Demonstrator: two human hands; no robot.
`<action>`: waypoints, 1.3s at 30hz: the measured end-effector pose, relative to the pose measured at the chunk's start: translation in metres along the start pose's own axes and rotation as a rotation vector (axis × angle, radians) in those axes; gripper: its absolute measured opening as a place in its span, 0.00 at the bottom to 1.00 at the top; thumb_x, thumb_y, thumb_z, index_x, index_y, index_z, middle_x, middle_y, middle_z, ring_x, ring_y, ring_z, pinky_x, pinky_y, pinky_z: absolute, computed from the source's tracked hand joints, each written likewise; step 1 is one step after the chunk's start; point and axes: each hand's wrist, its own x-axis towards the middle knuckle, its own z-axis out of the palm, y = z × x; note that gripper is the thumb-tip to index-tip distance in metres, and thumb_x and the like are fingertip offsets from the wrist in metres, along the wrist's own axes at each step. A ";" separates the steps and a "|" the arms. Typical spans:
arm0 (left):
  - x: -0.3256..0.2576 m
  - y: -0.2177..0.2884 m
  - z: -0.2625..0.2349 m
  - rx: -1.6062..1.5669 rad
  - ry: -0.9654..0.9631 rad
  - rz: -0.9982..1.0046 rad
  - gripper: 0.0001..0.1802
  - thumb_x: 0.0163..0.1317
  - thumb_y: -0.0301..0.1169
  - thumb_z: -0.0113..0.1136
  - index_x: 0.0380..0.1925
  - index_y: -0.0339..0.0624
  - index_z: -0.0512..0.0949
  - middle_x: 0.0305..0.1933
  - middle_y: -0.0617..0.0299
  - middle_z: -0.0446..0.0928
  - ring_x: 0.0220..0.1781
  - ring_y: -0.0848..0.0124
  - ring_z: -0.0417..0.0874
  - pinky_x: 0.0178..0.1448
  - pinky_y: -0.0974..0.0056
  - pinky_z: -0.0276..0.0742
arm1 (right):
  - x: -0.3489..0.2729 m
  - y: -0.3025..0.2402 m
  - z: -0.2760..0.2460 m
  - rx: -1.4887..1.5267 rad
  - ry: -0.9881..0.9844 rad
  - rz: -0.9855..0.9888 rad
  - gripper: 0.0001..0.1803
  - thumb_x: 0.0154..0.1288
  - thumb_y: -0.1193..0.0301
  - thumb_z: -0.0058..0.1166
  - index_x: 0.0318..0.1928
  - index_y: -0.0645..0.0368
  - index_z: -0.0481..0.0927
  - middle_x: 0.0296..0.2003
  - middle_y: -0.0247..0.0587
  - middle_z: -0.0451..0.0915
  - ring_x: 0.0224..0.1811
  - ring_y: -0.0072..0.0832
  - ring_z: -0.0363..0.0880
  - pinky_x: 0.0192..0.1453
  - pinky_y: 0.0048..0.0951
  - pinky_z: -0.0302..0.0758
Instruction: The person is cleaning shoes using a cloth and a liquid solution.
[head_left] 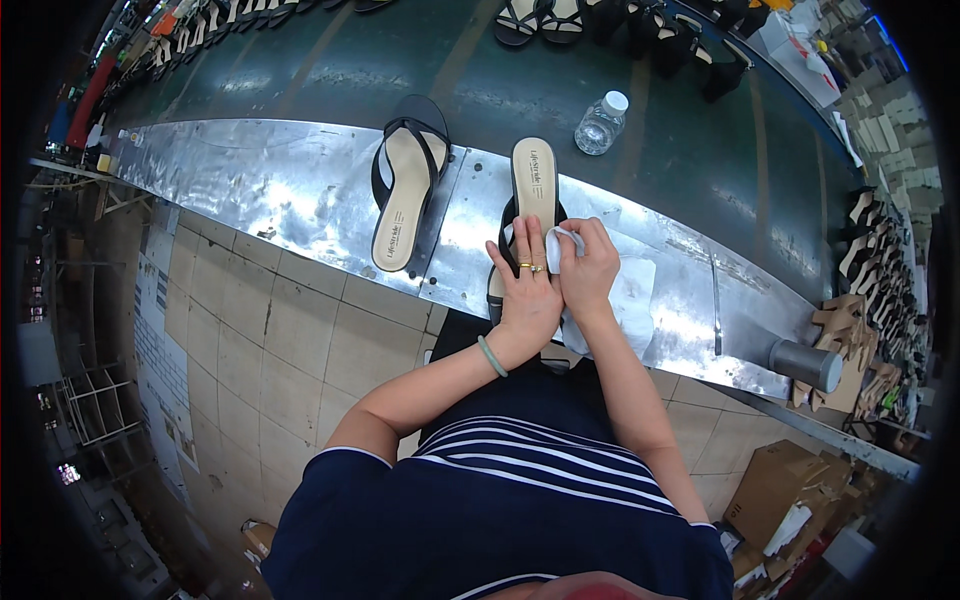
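Observation:
A black sandal with a beige insole lies on the metal edge of the bench in front of me, its heel end pointing away. My left hand rests flat on its insole, fingers stretched and slightly apart, hiding much of the front part. Against the sandal's right side, my right hand pinches a folded white cloth between thumb and fingers. The matching sandal lies to the left, turned the other way, untouched. Under my right wrist a white sheet or cloth is spread on the metal.
A clear bottle with a white cap stands on the green belt beyond. More sandals line the belt's far side. At the right are a metal cylinder, many shoes and a cardboard box on the floor.

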 end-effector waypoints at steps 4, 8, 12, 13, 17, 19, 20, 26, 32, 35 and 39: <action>-0.001 -0.002 0.003 -0.020 0.015 -0.001 0.27 0.61 0.35 0.53 0.55 0.26 0.76 0.76 0.21 0.43 0.79 0.27 0.39 0.68 0.15 0.33 | -0.006 -0.003 -0.004 -0.054 -0.034 0.010 0.05 0.57 0.81 0.59 0.34 0.60 0.82 0.31 0.42 0.80 0.32 0.42 0.81 0.36 0.35 0.76; -0.001 -0.003 0.005 -0.013 0.013 0.004 0.28 0.61 0.35 0.52 0.57 0.25 0.75 0.76 0.21 0.43 0.79 0.27 0.38 0.68 0.15 0.32 | -0.006 -0.005 -0.003 -0.076 -0.035 0.025 0.05 0.57 0.80 0.59 0.34 0.59 0.82 0.31 0.41 0.80 0.32 0.42 0.81 0.35 0.35 0.75; 0.000 -0.002 -0.003 0.015 -0.057 -0.010 0.31 0.61 0.36 0.52 0.61 0.25 0.72 0.76 0.20 0.42 0.79 0.27 0.37 0.68 0.16 0.32 | 0.000 -0.008 0.003 -0.051 0.015 0.016 0.05 0.57 0.80 0.59 0.34 0.59 0.81 0.31 0.41 0.80 0.31 0.42 0.81 0.34 0.36 0.75; -0.002 -0.002 -0.002 0.014 -0.058 -0.010 0.31 0.61 0.36 0.52 0.61 0.25 0.72 0.76 0.20 0.42 0.79 0.27 0.37 0.68 0.16 0.32 | -0.003 -0.006 0.001 -0.051 0.014 0.018 0.05 0.57 0.80 0.59 0.34 0.59 0.81 0.31 0.41 0.80 0.31 0.42 0.81 0.34 0.36 0.75; -0.001 -0.003 0.000 0.003 -0.017 -0.003 0.32 0.61 0.36 0.53 0.62 0.23 0.71 0.76 0.21 0.42 0.79 0.27 0.37 0.68 0.16 0.32 | -0.010 -0.002 -0.002 -0.107 -0.023 -0.032 0.05 0.58 0.80 0.57 0.34 0.57 0.81 0.31 0.39 0.80 0.29 0.41 0.81 0.31 0.36 0.75; -0.001 -0.003 -0.001 -0.008 -0.001 0.006 0.32 0.61 0.36 0.53 0.62 0.23 0.70 0.76 0.21 0.42 0.79 0.27 0.37 0.69 0.16 0.32 | -0.008 -0.001 -0.001 -0.111 -0.017 -0.048 0.05 0.58 0.79 0.56 0.34 0.56 0.81 0.31 0.37 0.80 0.26 0.40 0.81 0.28 0.35 0.75; 0.000 -0.003 -0.003 -0.008 -0.059 -0.004 0.33 0.61 0.35 0.52 0.63 0.23 0.69 0.76 0.21 0.42 0.79 0.28 0.37 0.69 0.16 0.32 | -0.004 -0.002 0.002 -0.111 0.008 -0.054 0.05 0.58 0.79 0.56 0.34 0.56 0.81 0.31 0.38 0.80 0.27 0.40 0.81 0.29 0.35 0.75; -0.001 -0.003 -0.002 -0.024 -0.038 -0.014 0.33 0.62 0.35 0.52 0.65 0.24 0.68 0.76 0.21 0.42 0.80 0.28 0.37 0.69 0.16 0.31 | -0.008 -0.002 0.001 -0.115 0.025 -0.056 0.05 0.58 0.79 0.56 0.33 0.55 0.81 0.31 0.38 0.80 0.27 0.40 0.81 0.29 0.36 0.75; 0.000 -0.004 -0.004 -0.062 -0.035 -0.005 0.33 0.62 0.35 0.52 0.65 0.24 0.68 0.76 0.21 0.42 0.79 0.28 0.37 0.69 0.17 0.31 | 0.001 -0.006 0.005 -0.082 0.022 -0.003 0.03 0.57 0.79 0.57 0.32 0.57 0.80 0.31 0.39 0.80 0.30 0.42 0.81 0.33 0.37 0.75; -0.002 -0.003 -0.003 -0.072 -0.037 -0.005 0.34 0.62 0.36 0.52 0.65 0.24 0.68 0.76 0.20 0.42 0.79 0.28 0.37 0.69 0.17 0.31 | -0.001 -0.005 0.004 -0.111 0.046 -0.041 0.03 0.58 0.78 0.57 0.32 0.55 0.79 0.30 0.37 0.79 0.28 0.42 0.81 0.30 0.38 0.75; -0.002 -0.005 -0.001 -0.040 -0.009 0.021 0.35 0.61 0.36 0.53 0.64 0.21 0.67 0.76 0.21 0.42 0.79 0.28 0.37 0.69 0.17 0.31 | -0.011 -0.003 -0.002 -0.150 -0.022 -0.020 0.02 0.60 0.77 0.56 0.31 0.56 0.79 0.29 0.38 0.78 0.27 0.43 0.80 0.28 0.37 0.74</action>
